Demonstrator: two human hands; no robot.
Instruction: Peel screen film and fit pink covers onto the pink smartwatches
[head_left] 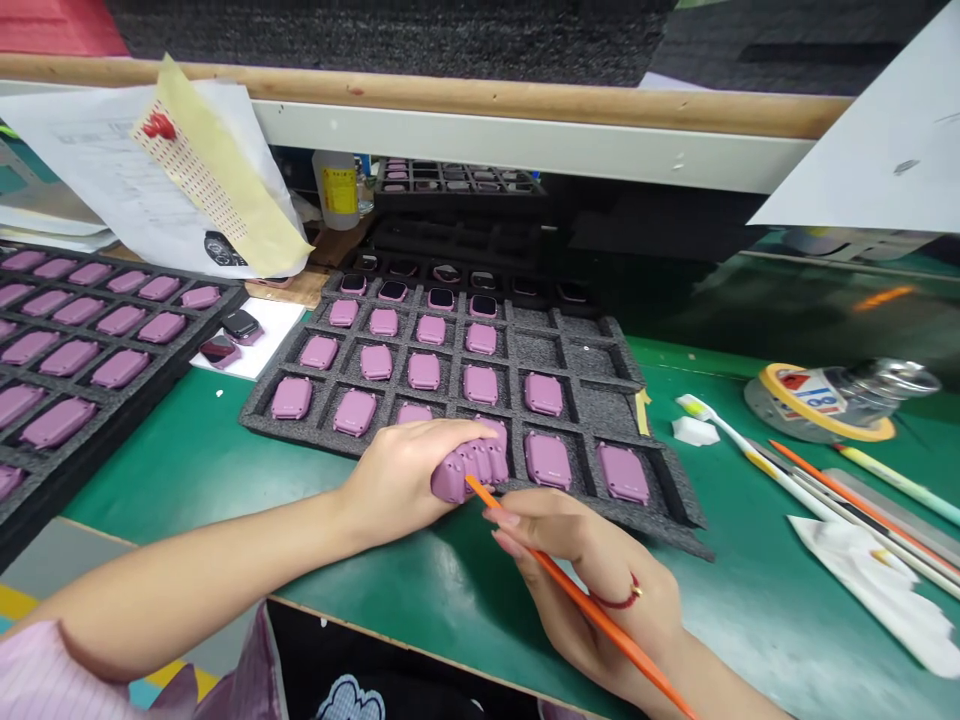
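Note:
My left hand (401,470) is closed round a row of several purple watch cases (469,465), held side by side over the near edge of a foam tray (480,415). My right hand (600,570) pinches a thin orange stick (592,610) like a pen. Its tip meets the near side of the held cases, though I cannot tell whether it presses on them. Single purple watch cases (547,458) lie in many of the tray's compartments. Along the tray's far rows, some cases show dark screens (441,298). My left palm and the fingers behind the cases are hidden.
On the left lies a second foam tray (180,345) of purple cases. Two watch cases (240,327) rest on white paper between the trays. To the right are a glass bottle (825,395), a toothbrush (739,440), other sticks and crumpled tissue (877,570). A shelf edge (525,135) crosses above.

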